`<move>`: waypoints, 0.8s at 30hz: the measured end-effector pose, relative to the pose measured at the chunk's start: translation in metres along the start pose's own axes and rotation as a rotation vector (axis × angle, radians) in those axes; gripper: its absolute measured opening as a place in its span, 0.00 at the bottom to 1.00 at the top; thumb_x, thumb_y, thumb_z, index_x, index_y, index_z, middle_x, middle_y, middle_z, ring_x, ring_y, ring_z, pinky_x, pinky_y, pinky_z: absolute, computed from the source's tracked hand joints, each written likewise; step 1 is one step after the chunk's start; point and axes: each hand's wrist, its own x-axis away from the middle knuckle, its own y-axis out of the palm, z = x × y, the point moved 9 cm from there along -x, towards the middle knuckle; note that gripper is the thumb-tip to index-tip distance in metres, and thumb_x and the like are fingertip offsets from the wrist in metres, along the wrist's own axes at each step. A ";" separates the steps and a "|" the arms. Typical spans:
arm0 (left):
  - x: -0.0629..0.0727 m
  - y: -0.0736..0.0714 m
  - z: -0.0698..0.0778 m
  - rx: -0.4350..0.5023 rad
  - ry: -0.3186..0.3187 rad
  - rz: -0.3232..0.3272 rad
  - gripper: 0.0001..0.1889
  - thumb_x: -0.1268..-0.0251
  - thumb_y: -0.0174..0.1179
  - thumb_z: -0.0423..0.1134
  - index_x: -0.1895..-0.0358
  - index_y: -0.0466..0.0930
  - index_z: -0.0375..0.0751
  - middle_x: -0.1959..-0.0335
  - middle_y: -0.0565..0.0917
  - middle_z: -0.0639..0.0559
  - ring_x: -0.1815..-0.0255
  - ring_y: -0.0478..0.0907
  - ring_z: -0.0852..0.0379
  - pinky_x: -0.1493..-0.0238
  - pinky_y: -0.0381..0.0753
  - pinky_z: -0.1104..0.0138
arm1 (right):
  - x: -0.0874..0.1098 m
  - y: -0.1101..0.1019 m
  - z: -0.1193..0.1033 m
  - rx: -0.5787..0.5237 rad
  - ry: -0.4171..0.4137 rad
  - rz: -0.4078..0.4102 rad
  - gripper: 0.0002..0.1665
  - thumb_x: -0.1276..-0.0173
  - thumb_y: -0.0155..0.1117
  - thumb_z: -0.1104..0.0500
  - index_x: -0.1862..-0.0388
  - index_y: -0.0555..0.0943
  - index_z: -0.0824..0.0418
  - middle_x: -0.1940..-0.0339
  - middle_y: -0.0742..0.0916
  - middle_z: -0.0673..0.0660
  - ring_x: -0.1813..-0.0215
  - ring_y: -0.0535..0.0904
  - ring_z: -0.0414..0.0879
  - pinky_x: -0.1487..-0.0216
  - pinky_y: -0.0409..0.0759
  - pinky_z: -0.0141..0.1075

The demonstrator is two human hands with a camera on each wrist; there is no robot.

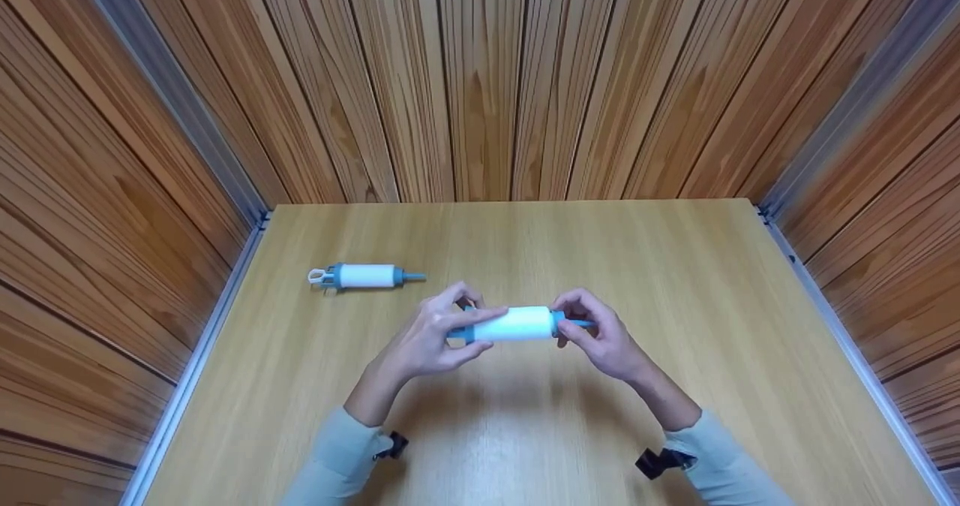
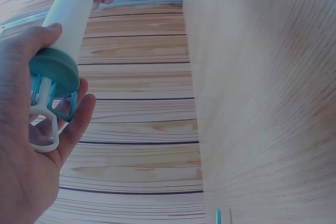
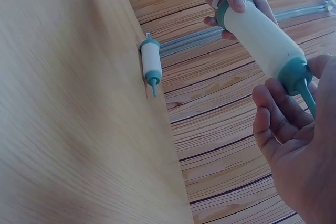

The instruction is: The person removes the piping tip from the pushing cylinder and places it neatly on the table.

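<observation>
Both hands hold a large syringe with a white barrel and teal end caps, raised over the table and lying nearly level across the head view. The left hand grips its handle end, thumb and fingers around the barrel and teal collar. A white pull ring and teal finger loops stick out there beside the palm. At the other end the right hand pinches the teal nozzle cap between thumb and fingers. The thin nozzle points toward the right palm.
A second, similar syringe lies on the wooden table at the back left, nozzle to the right. Wood-plank walls with metal rails border the table. A black strap device sits on each wrist.
</observation>
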 end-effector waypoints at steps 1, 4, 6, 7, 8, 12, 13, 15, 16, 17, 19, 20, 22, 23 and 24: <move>0.000 0.000 0.000 0.003 0.002 0.003 0.26 0.33 0.81 0.38 0.31 0.91 0.51 0.46 0.85 0.42 0.53 0.84 0.50 0.55 0.87 0.67 | 0.000 0.000 0.000 0.003 -0.001 0.002 0.13 0.19 0.56 0.78 0.39 0.76 0.74 0.49 0.86 0.45 0.56 0.85 0.35 0.57 0.90 0.32; 0.000 -0.001 0.001 0.003 0.009 0.013 0.27 0.34 0.81 0.37 0.32 0.91 0.51 0.46 0.85 0.42 0.53 0.84 0.50 0.55 0.86 0.66 | -0.001 0.000 0.000 -0.004 0.000 0.007 0.13 0.19 0.56 0.78 0.39 0.76 0.75 0.49 0.86 0.44 0.56 0.85 0.35 0.57 0.90 0.33; 0.000 -0.002 0.001 -0.004 0.017 0.021 0.27 0.35 0.81 0.37 0.32 0.92 0.51 0.47 0.85 0.42 0.55 0.84 0.50 0.56 0.85 0.67 | -0.001 0.000 0.001 -0.016 0.003 0.011 0.13 0.20 0.57 0.79 0.40 0.75 0.75 0.50 0.86 0.43 0.56 0.85 0.36 0.58 0.90 0.33; 0.000 -0.002 0.002 -0.010 0.020 0.023 0.27 0.35 0.81 0.38 0.32 0.92 0.51 0.47 0.85 0.42 0.55 0.84 0.51 0.57 0.84 0.68 | -0.001 0.000 0.001 -0.023 0.002 0.012 0.13 0.20 0.57 0.79 0.40 0.75 0.76 0.50 0.86 0.43 0.56 0.85 0.36 0.58 0.90 0.33; 0.000 -0.002 0.002 -0.015 0.022 0.026 0.27 0.35 0.81 0.38 0.32 0.92 0.51 0.48 0.85 0.42 0.56 0.84 0.51 0.57 0.84 0.69 | -0.001 0.000 0.001 -0.029 0.004 0.013 0.14 0.21 0.57 0.79 0.40 0.74 0.76 0.50 0.86 0.43 0.56 0.85 0.36 0.57 0.90 0.32; 0.001 -0.002 0.001 -0.020 0.021 0.025 0.26 0.34 0.81 0.39 0.32 0.92 0.51 0.48 0.85 0.43 0.56 0.84 0.52 0.57 0.83 0.70 | -0.001 0.001 0.000 -0.026 -0.004 0.013 0.15 0.23 0.59 0.79 0.40 0.73 0.77 0.48 0.85 0.44 0.54 0.85 0.36 0.56 0.90 0.32; 0.001 -0.002 0.001 -0.018 0.019 0.023 0.26 0.34 0.81 0.39 0.32 0.91 0.51 0.48 0.85 0.43 0.56 0.84 0.52 0.57 0.83 0.70 | -0.001 0.001 0.000 -0.021 -0.009 0.011 0.16 0.24 0.60 0.80 0.40 0.73 0.77 0.48 0.85 0.44 0.53 0.85 0.36 0.55 0.90 0.32; 0.001 -0.001 0.000 -0.012 0.009 0.014 0.26 0.33 0.81 0.39 0.31 0.91 0.51 0.47 0.85 0.43 0.56 0.84 0.52 0.57 0.83 0.70 | -0.001 0.002 -0.002 -0.011 -0.017 0.007 0.17 0.24 0.61 0.80 0.40 0.73 0.77 0.46 0.85 0.46 0.52 0.85 0.36 0.54 0.91 0.32; 0.001 -0.001 0.000 -0.012 0.004 0.010 0.26 0.33 0.81 0.40 0.31 0.91 0.51 0.47 0.85 0.43 0.55 0.84 0.52 0.56 0.83 0.70 | -0.001 0.002 -0.002 -0.005 -0.020 0.004 0.17 0.24 0.62 0.80 0.40 0.73 0.77 0.46 0.84 0.47 0.51 0.85 0.36 0.54 0.91 0.32; 0.001 -0.001 -0.001 -0.011 0.000 0.006 0.26 0.33 0.81 0.39 0.31 0.91 0.51 0.47 0.85 0.43 0.55 0.84 0.52 0.56 0.83 0.70 | 0.000 0.002 -0.002 0.000 -0.022 0.000 0.18 0.24 0.62 0.80 0.39 0.73 0.77 0.46 0.84 0.48 0.51 0.85 0.36 0.53 0.91 0.32; 0.001 0.000 -0.001 -0.008 -0.008 -0.002 0.26 0.33 0.81 0.39 0.31 0.91 0.51 0.47 0.85 0.43 0.55 0.84 0.52 0.56 0.84 0.69 | 0.000 0.003 -0.002 0.007 -0.020 -0.004 0.18 0.24 0.62 0.79 0.39 0.73 0.76 0.46 0.84 0.49 0.51 0.85 0.36 0.53 0.92 0.33; 0.001 0.000 -0.002 -0.007 -0.012 -0.005 0.26 0.33 0.81 0.39 0.31 0.91 0.52 0.46 0.85 0.43 0.54 0.84 0.52 0.55 0.85 0.69 | 0.000 0.003 -0.001 0.011 -0.017 -0.007 0.17 0.24 0.62 0.79 0.39 0.73 0.76 0.46 0.84 0.49 0.51 0.85 0.35 0.54 0.92 0.33; 0.000 0.000 -0.002 -0.006 -0.012 -0.006 0.26 0.33 0.81 0.39 0.31 0.91 0.51 0.46 0.85 0.43 0.53 0.85 0.51 0.54 0.86 0.68 | 0.000 0.003 -0.001 0.016 -0.012 -0.010 0.17 0.23 0.61 0.79 0.39 0.73 0.76 0.47 0.85 0.49 0.52 0.85 0.35 0.54 0.92 0.34; 0.000 0.000 -0.002 -0.006 -0.013 -0.007 0.27 0.33 0.81 0.39 0.31 0.91 0.52 0.46 0.85 0.43 0.53 0.85 0.51 0.54 0.86 0.68 | 0.000 0.003 0.000 0.018 -0.009 -0.011 0.16 0.22 0.61 0.79 0.39 0.73 0.76 0.47 0.85 0.48 0.54 0.85 0.35 0.55 0.92 0.35; 0.000 0.000 -0.001 -0.005 -0.014 -0.009 0.26 0.32 0.81 0.40 0.31 0.91 0.52 0.46 0.85 0.43 0.53 0.85 0.51 0.54 0.86 0.68 | 0.000 0.003 0.000 0.018 -0.004 -0.012 0.16 0.22 0.60 0.78 0.39 0.73 0.75 0.48 0.85 0.48 0.54 0.85 0.35 0.55 0.92 0.35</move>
